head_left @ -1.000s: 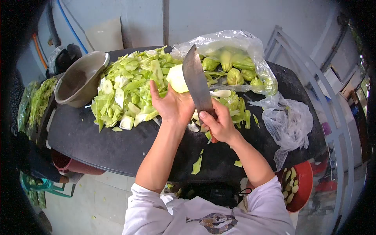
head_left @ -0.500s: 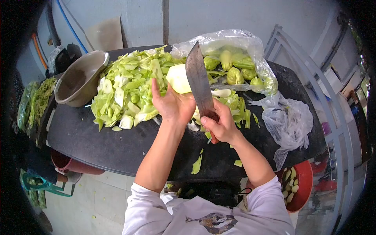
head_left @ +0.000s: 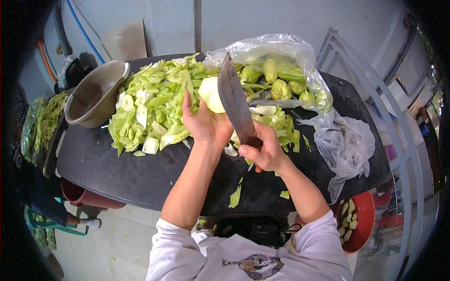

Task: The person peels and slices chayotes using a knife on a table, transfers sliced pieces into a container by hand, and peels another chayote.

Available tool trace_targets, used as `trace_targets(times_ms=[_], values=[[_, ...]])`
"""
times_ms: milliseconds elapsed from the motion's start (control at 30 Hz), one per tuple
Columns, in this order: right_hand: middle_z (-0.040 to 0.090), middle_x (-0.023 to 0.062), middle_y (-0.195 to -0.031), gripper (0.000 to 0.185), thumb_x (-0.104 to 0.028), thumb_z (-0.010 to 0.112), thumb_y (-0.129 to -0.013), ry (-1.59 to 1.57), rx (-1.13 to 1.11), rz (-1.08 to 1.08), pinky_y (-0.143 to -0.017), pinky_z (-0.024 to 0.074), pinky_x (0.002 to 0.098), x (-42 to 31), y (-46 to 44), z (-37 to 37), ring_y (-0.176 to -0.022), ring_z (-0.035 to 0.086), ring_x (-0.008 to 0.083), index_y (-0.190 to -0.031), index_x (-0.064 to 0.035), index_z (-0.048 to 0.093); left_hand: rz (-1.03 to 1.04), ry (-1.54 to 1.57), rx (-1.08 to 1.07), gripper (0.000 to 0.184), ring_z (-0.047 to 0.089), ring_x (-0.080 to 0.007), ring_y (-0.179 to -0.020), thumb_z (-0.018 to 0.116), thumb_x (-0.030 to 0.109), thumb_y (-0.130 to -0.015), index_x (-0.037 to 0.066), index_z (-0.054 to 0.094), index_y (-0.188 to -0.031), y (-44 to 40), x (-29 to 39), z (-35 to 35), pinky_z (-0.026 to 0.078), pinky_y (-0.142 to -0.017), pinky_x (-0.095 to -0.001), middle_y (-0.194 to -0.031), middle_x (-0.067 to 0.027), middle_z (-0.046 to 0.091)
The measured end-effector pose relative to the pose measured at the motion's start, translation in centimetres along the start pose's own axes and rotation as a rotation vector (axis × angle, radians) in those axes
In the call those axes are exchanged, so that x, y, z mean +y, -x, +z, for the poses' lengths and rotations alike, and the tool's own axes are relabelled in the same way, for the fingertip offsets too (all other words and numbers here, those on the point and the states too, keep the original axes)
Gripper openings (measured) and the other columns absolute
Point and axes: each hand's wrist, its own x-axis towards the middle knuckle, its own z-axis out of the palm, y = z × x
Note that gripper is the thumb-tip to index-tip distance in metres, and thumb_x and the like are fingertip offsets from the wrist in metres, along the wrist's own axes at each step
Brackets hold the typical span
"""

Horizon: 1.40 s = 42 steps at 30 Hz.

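Observation:
A pale green peeled vegetable (head_left: 212, 95) rests in my left hand (head_left: 206, 122), with the thumb apart from it and the other fingers partly hidden behind it and the blade. My right hand (head_left: 265, 149) is closed round the handle of a wide knife (head_left: 233, 96). The blade points up and slightly left, its edge beside the vegetable's right side. Behind my left hand lies a large heap of green peelings (head_left: 154, 105). A smaller heap of cuttings (head_left: 280, 127) is just beyond my right hand.
On the black table (head_left: 117, 173) are a grey-brown basin (head_left: 93, 96), a clear bag (head_left: 274, 47) with whole green chayotes (head_left: 281, 90), and a crumpled plastic bag (head_left: 344, 150). A red tub (head_left: 363, 220) of cut pieces stands lower right. Another person's leg (head_left: 72, 218) shows lower left.
The knife blade has shifted slightly, tilting a little more to the left. My left hand still holds the vegetable. At the lower left, the other person's foot has come into view.

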Motion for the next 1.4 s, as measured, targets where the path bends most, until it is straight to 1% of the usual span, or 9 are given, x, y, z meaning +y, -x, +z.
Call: trace_targets(times_ms=[200,333,400,700,833,1000,1100,1233,1400], values=[[0.055,-0.0025,-0.077,0.043,-0.029,0.069,-0.081,-0.07,-0.014,-0.035,-0.06,0.0406,0.024,0.0,-0.1,-0.1,-0.067,0.048,0.0071,-0.112,-0.0012,0.06,0.003,-0.001,-0.004,0.08,0.051,-0.0365,-0.124,0.05,0.062,-0.087,0.006,0.035,-0.142,0.0,0.0,0.0,0.04,-0.106,-0.0564,-0.134,-0.0188,0.05],[0.055,-0.0019,-0.077,0.043,-0.029,0.068,-0.082,-0.004,-0.032,0.012,-0.06,0.0403,0.024,0.0,0.0,-0.3,-0.067,0.047,0.007,-0.113,-0.0001,0.06,-0.007,-0.013,-0.004,0.078,0.051,-0.0364,-0.124,0.048,0.061,-0.088,0.006,0.036,-0.142,-0.1,0.0,0.0,0.04,-0.106,-0.0565,-0.134,-0.0187,0.05],[0.053,-0.0019,-0.076,0.042,-0.029,0.066,-0.083,0.023,-0.012,0.008,-0.059,0.0392,0.0238,-0.1,0.0,0.0,-0.066,0.046,0.0065,-0.113,0.0006,0.059,0.004,-0.002,-0.001,0.083,0.05,-0.0389,-0.125,0.056,0.062,-0.085,0.001,0.04,-0.139,-0.1,0.0,-0.3,0.033,-0.111,-0.0612,-0.135,-0.0213,0.05],[0.055,-0.0017,-0.077,0.04,-0.027,0.061,-0.083,-0.093,-0.032,-0.013,-0.06,0.0398,0.0236,0.7,-0.1,-0.3,-0.066,0.047,0.0071,-0.112,0.001,0.058,-0.006,-0.017,0.011,0.082,0.05,-0.0388,-0.125,0.054,0.062,-0.086,0.001,0.04,-0.139,-0.1,0.0,-0.4,0.034,-0.111,-0.0614,-0.133,-0.0217,0.051],[0.056,-0.0014,-0.077,0.041,-0.028,0.064,-0.082,-0.048,-0.006,-0.037,-0.059,0.0402,0.0237,0.3,-0.1,-0.2,-0.065,0.048,0.0074,-0.111,0.0,0.059,-0.003,-0.019,0.023,0.081,0.05,-0.0388,-0.124,0.053,0.062,-0.087,0.001,0.04,-0.138,-0.2,-0.1,-0.5,0.034,-0.111,-0.0613,-0.132,-0.0214,0.052],[0.057,-0.0005,-0.077,0.04,-0.027,0.074,-0.078,0.08,0.003,-0.054,-0.061,0.0423,0.026,0.3,-0.1,-0.2,-0.066,0.05,0.0089,-0.106,-0.0013,0.061,-0.006,-0.044,0.033,0.079,0.05,-0.0385,-0.124,0.053,0.061,-0.087,0.002,0.041,-0.138,0.0,-0.1,-0.4,0.034,-0.11,-0.0615,-0.133,-0.0208,0.051],[0.057,-0.0001,-0.076,0.039,-0.026,0.074,-0.077,0.07,-0.002,0.011,-0.061,0.0423,0.0266,-0.2,0.0,-0.2,-0.067,0.051,0.0091,-0.105,-0.0014,0.061,-0.013,-0.036,0.043,0.077,0.05,-0.0385,-0.124,0.052,0.06,-0.088,0.003,0.041,-0.138,0.0,-0.1,-0.5,0.034,-0.11,-0.061,-0.133,-0.02,0.051],[0.056,0.0,-0.076,0.039,-0.027,0.074,-0.078,0.017,0.015,-0.006,-0.061,0.0413,0.0263,-0.2,-0.1,0.0,-0.067,0.05,0.0084,-0.105,-0.0012,0.061,-0.019,-0.04,0.061,0.076,0.05,-0.0383,-0.124,0.05,0.061,-0.089,0.003,0.041,-0.138,-0.1,0.0,-0.4,0.035,-0.11,-0.0605,-0.133,-0.0193,0.051],[0.055,-0.0013,-0.077,0.041,-0.029,0.07,-0.08,0.073,0.003,-0.055,-0.062,0.0412,0.0256,0.3,0.0,-0.4,-0.068,0.048,0.0084,-0.106,0.0006,0.06,-0.02,-0.04,0.061,0.075,0.05,-0.038,-0.123,0.05,0.061,-0.089,0.004,0.043,-0.138,-0.2,0.0,-0.8,0.035,-0.109,-0.0614,-0.132,-0.0185,0.052]])
